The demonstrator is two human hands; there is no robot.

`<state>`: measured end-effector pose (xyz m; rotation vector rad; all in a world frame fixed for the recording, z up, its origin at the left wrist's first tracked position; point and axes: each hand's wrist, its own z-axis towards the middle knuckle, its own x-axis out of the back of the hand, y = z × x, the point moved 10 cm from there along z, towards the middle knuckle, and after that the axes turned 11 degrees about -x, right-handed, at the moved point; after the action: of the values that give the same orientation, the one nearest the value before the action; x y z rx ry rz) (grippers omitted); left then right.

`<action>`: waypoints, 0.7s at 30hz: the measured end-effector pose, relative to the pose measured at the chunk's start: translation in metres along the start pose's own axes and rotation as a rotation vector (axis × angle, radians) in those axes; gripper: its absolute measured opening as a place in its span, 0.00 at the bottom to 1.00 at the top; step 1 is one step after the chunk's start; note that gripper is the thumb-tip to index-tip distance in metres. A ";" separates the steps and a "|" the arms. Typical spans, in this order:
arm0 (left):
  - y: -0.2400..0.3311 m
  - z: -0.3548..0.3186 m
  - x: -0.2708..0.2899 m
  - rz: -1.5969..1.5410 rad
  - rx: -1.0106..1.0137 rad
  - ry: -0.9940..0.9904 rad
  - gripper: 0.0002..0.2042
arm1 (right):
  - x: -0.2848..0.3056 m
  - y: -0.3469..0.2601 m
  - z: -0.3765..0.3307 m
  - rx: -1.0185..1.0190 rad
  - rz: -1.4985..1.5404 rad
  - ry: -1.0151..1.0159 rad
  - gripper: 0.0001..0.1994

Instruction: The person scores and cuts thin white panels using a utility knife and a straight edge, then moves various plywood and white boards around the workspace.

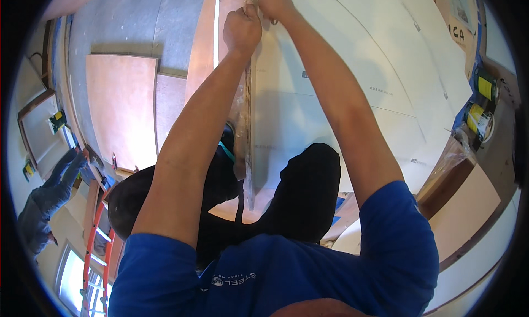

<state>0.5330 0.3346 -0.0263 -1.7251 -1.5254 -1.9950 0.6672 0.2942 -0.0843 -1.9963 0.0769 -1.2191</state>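
From the head camera, the left hand [241, 29] is curled into a tight fist against the edge of the white wall panel [352, 80]. The right hand [275, 3] closes beside it on the same edge. The panel's long edge runs from the hands back toward the person's knees.

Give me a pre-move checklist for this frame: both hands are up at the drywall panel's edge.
1. Left hand closed at the drywall panel edge: ok, fist closed.
2. Right hand grip: cannot tell, partly cut off by the frame.
3. What the hands hold: cannot tell, only a small pale bit shows.
4. Panel face unbroken near the hands: ok.
5. Footing: cannot tell, feet hidden by the black trousers.
6. Other person apart from the orange ladder: ok, off at far left.
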 end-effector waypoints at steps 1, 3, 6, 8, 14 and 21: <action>0.002 -0.001 -0.001 -0.005 -0.011 0.000 0.29 | 0.006 0.002 -0.014 -0.034 0.098 0.039 0.15; 0.004 -0.002 -0.004 -0.003 -0.015 -0.001 0.29 | -0.001 0.017 -0.027 -0.172 0.103 -0.077 0.12; 0.004 -0.002 -0.005 -0.009 0.018 -0.002 0.28 | 0.001 0.019 -0.055 -0.160 0.092 -0.134 0.11; 0.015 -0.005 -0.007 -0.046 0.036 -0.022 0.28 | -0.005 0.028 -0.072 -0.078 0.013 -0.048 0.12; 0.008 -0.001 -0.002 0.031 -0.060 0.056 0.29 | -0.018 0.029 -0.149 -0.274 0.159 -0.145 0.12; -0.005 0.006 -0.008 0.027 -0.048 0.104 0.30 | -0.042 0.032 -0.236 -0.301 0.188 -0.173 0.12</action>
<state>0.5366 0.3374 -0.0366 -1.6218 -1.4262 -2.0892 0.4721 0.1522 -0.0796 -2.2867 0.3726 -0.9553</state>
